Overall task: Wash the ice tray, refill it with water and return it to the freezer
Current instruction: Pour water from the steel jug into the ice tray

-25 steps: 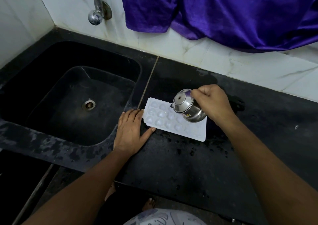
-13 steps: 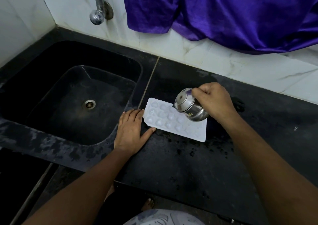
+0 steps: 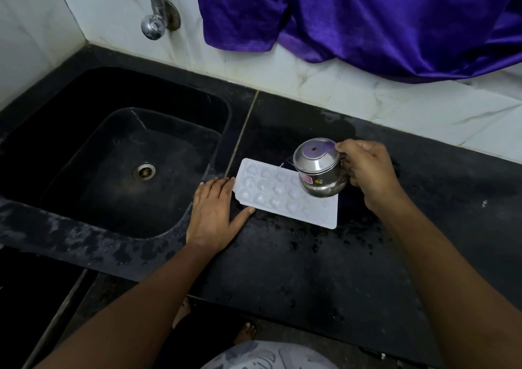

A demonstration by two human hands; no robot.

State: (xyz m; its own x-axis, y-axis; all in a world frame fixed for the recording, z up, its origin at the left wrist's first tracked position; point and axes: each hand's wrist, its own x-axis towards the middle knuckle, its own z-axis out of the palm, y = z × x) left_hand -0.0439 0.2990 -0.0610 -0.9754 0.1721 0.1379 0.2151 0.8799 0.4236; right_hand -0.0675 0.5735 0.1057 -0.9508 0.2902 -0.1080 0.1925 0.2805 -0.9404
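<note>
At a kitchen counter (image 3: 282,270), we judge the refill to be the step in hand. The white ice tray (image 3: 271,190) lies flat on the wet black stone just right of the sink (image 3: 169,97), angled slightly across the slab. Our left hand (image 3: 211,216) rests open and flat on the counter, fingertips and thumb touching the tray's left end to brace it, gripping nothing. Our right hand (image 3: 364,168) curls firmly round the handle side of a small steel vessel (image 3: 319,168), held above the tray's far-right cells. Whether water is running from it we cannot tell. To do this well, we reckon, the vessel should tip slowly and travel cell by cell, stopping short of each rim, since a brimming tray will slop on the walk to the freezer. The bracing hand should hold the light plastic level. A tap (image 3: 154,15) and a purple cloth (image 3: 367,15) hang behind.
</note>
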